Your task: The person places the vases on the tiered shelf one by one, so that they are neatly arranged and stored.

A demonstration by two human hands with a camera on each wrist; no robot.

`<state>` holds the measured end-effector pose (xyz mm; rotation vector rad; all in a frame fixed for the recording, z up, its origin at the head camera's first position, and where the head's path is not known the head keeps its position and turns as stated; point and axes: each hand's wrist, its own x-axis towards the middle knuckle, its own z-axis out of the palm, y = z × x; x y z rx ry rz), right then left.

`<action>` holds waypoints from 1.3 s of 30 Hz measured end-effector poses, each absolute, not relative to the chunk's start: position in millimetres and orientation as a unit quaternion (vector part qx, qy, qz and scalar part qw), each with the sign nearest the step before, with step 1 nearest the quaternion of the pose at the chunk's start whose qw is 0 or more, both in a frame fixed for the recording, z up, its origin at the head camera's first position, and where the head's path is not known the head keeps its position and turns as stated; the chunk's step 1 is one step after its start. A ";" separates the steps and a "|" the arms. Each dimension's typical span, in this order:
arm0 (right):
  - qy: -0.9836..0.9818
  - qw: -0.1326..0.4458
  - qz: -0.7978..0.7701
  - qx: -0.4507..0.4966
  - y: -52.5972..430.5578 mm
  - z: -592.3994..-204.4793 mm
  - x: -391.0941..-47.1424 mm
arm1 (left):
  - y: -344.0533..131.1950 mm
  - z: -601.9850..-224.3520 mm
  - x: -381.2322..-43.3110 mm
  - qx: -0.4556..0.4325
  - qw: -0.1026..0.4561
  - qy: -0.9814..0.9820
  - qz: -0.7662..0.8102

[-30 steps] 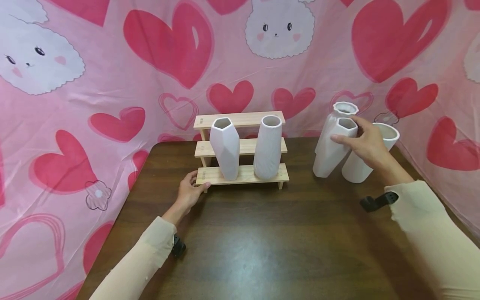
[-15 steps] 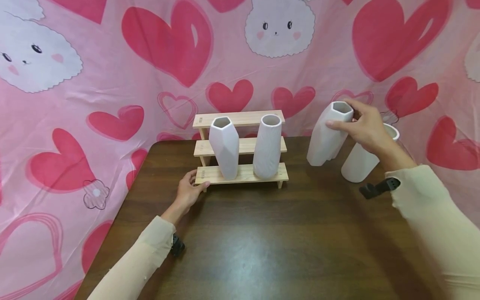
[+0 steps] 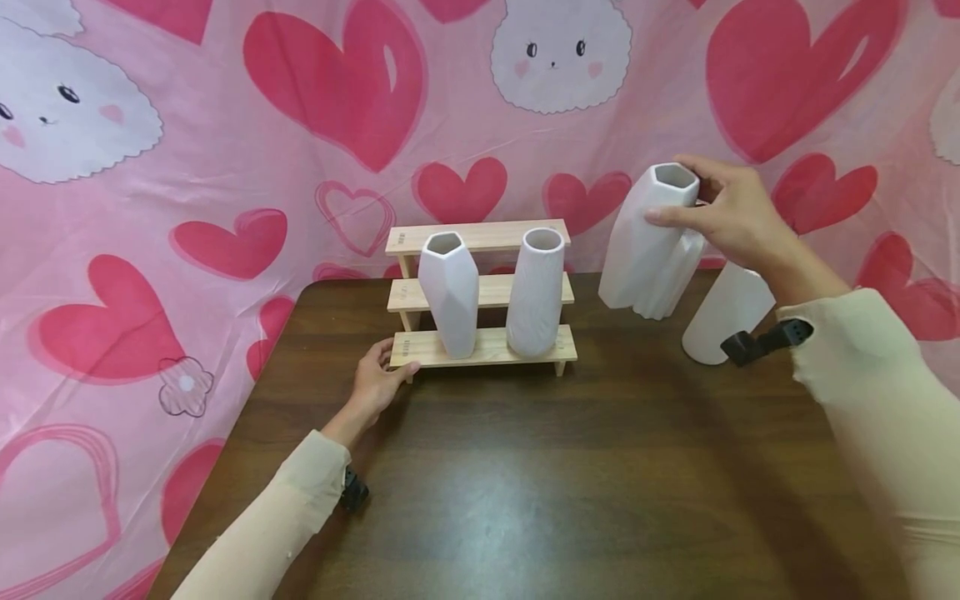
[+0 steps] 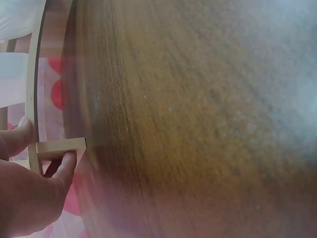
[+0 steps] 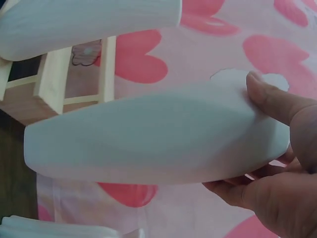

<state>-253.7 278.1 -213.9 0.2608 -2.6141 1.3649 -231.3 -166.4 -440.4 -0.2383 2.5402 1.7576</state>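
My right hand (image 3: 738, 218) grips a white faceted vase (image 3: 637, 237) near its rim, thumb on the near side. The vase is tilted and held up off the table; in the right wrist view its smooth body (image 5: 148, 134) spans the picture. My left hand (image 3: 377, 385) holds the left end of the bottom step of a three-tier wooden stand (image 3: 495, 343). In the left wrist view its fingers lie around the stand's leg (image 4: 62, 145). On that bottom step stand another white faceted vase (image 3: 452, 300) and a round textured white vase (image 3: 536, 296).
A fluted white vase (image 3: 669, 279) is partly hidden behind the held one. To its right a smooth white vase (image 3: 726, 317) stands on the dark wooden table (image 3: 480, 467), its top covered by my right hand. A pink heart-patterned cloth (image 3: 585, 142) hangs behind.
The right hand has lifted the faceted vase from the table, up and slightly left, past the fluted vase behind it. The left hand stays on the stand.
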 end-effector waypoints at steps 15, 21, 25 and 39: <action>-0.863 0.074 0.481 0.134 252.2 -184.6 -274.9 | -167.2 -442.8 -232.9 -0.074 0.018 0.823 0.562; -0.843 0.065 0.509 0.162 237.6 -177.4 -284.9 | -167.9 -441.9 -232.6 -0.075 0.020 0.824 0.562; -0.830 0.063 0.524 0.179 229.1 -174.6 -289.7 | -168.7 -442.3 -232.2 -0.075 0.021 0.821 0.565; -0.818 0.051 0.539 0.194 207.7 -178.9 -304.5 | -167.1 -440.9 -231.3 -0.078 0.019 0.821 0.565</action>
